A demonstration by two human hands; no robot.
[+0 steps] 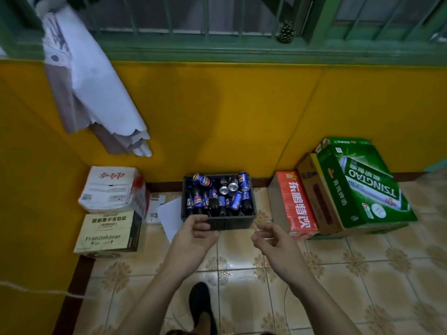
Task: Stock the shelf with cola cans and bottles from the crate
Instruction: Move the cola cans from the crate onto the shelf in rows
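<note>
Head view | left hand (pixel 193 234) grip loose, empty | right hand (pixel 271 240) grip loose, empty | crate (pixel 232 224) just beyond

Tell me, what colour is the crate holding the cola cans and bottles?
The crate is black, with a perforated front wall; the head view shows it best.
</note>
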